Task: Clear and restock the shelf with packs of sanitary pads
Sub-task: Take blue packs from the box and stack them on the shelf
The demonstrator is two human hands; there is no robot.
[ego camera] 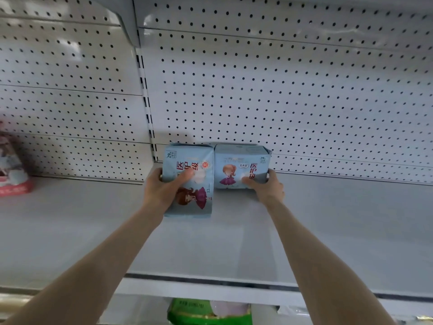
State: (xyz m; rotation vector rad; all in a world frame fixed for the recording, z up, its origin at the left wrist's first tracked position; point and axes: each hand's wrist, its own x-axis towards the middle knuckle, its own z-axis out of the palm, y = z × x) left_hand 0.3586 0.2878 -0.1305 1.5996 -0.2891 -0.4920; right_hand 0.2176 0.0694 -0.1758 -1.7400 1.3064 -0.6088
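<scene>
Nearest us, at six o'clock and below the shelf (328, 231) lip, a green pack (199, 311) sits on the tier underneath, partly cut off by the view. Both our forearms reach up and inward over the bare shelf towards twelve o'clock. Our left hand (160, 188) grasps the left pack (192, 184), thumb laid across its printed face and fingers wrapped round its nine o'clock edge. This pack looks tipped towards us, and we cannot tell whether its lower end rests on the shelf or hangs in our grip. Our right hand (268, 187) grasps the right pack (241, 167) at its lower three o'clock corner, thumb on the front and fingers behind. That pack stands upright, close to the pegboard (281, 102), and the two packs touch side by side. Far off at nine o'clock, a pink pack (14, 170) stands on the neighbouring bay, well apart from ours. The risks we judge from here are these. The wrappers are soft and slick, so a one-sided hold could let the left pack slide out or sag as we set it upright. Pressing it sideways could topple or skew its neighbour, since our right hand pins only one corner. The prints also run in different directions, so the row may end up facing unevenly.
</scene>
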